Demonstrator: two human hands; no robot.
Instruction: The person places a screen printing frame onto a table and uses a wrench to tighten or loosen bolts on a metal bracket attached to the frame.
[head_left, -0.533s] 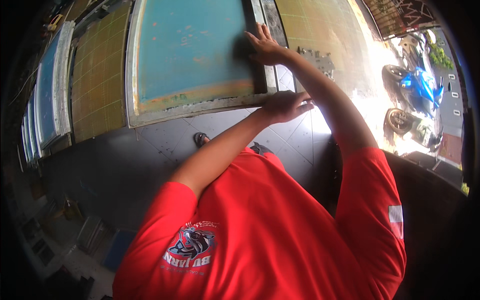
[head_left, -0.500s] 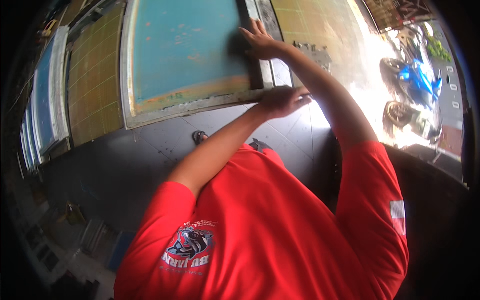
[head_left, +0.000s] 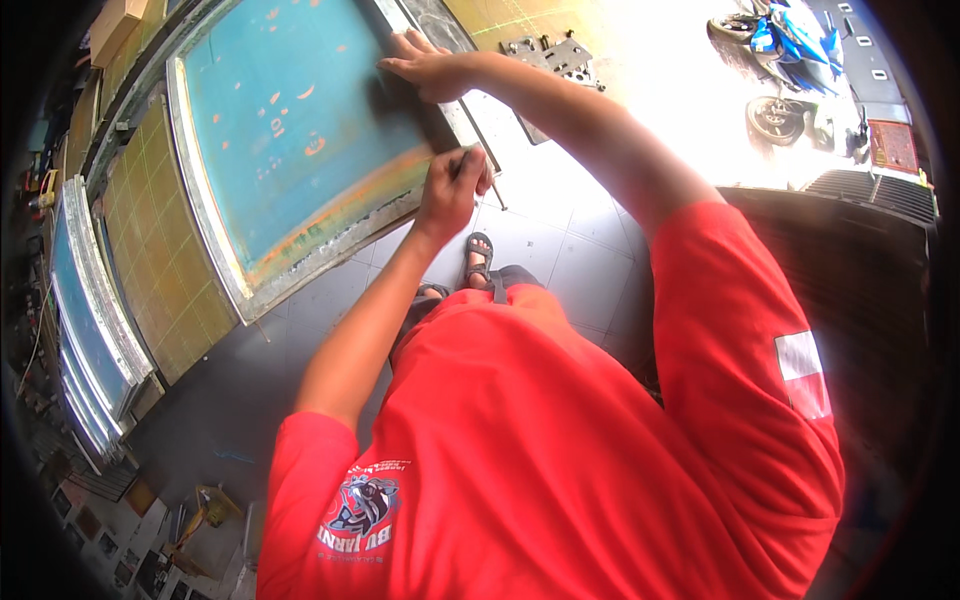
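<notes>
Harsh light floods in from the upper right, bleaching the ground [head_left: 655, 60] around the motorcycle [head_left: 793, 50] nearly white. A soft shadow darkens the blue screen [head_left: 285, 115] beside the right hand [head_left: 428, 68]; the lower left is dim, and edges bend toward a black rim.

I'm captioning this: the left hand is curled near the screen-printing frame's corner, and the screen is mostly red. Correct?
The colour is wrong: the head view shows a mostly blue screen. The left hand is curled near a corner of the screen-printing frame.
</notes>
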